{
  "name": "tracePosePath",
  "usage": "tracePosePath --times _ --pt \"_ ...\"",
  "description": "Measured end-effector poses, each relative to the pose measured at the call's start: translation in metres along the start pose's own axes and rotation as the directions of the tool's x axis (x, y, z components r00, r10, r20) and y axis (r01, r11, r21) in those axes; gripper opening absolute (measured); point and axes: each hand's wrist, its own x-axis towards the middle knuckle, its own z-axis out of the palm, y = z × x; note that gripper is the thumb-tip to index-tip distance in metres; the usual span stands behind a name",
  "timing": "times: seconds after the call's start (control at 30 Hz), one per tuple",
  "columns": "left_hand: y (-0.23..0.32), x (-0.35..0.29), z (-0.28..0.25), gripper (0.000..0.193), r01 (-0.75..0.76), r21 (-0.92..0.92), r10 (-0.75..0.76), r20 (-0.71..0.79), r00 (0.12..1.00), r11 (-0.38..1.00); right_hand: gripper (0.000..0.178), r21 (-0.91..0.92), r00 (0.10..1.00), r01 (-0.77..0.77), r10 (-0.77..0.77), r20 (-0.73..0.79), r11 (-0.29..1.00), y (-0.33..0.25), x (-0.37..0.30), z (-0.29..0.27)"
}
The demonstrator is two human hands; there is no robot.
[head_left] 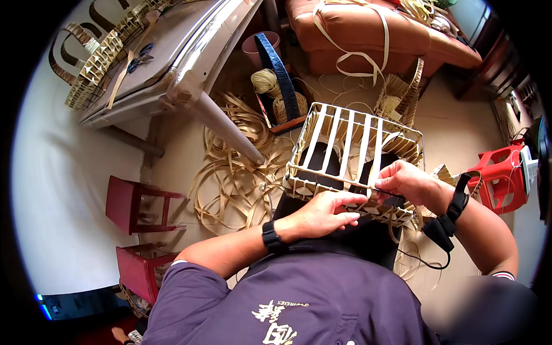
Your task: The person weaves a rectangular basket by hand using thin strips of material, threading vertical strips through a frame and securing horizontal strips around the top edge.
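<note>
A rectangular wire basket frame [424,155] rests on my lap, its sides partly woven with cream strips. Several flat cream strips [349,138] run side by side across its open face. My right hand [402,183] is at the frame's near right edge, thumb and fingers pinched on the end of a cream strip [376,150]. Beside it, my left hand [328,214] lies along the near edge, fingers stretched toward the right and nothing clearly held. The spot between the fingertips is partly hidden.
A heap of loose strips [230,172] lies on the floor by a table leg [227,129]. Beyond it stands a box with a blue handle [276,63] holding cord balls. Red stools [135,204] are at left, a red plastic stool [503,178] at right. Scissors [140,57] lie on the table.
</note>
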Motion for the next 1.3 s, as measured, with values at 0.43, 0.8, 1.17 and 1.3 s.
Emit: tracePosePath --times 0.43,0.8,1.17,1.3 --pt "-0.040 0.052 0.024 0.024 -0.197 0.104 0.222 -0.407 0.886 0.975 0.018 -0.100 0.995 0.037 -0.046 -0.085 0.994 0.000 0.014 0.001" --pt "-0.024 0.021 0.019 0.028 -0.035 -0.103 0.027 -0.074 0.997 0.994 0.017 -0.785 0.612 0.229 -0.713 -0.344 0.575 0.028 -0.038 0.060" --pt "-0.031 0.013 0.012 0.027 -0.035 0.002 0.034 0.202 0.979 0.999 0.025 0.362 0.941 0.334 -0.287 -0.179 0.870 0.078 -0.007 0.071" --pt "-0.012 0.009 -0.009 0.022 -0.278 0.758 0.560 -0.136 0.817 0.590 0.028 0.306 0.936 0.338 -0.284 -0.208 0.890 0.074 -0.009 0.076"
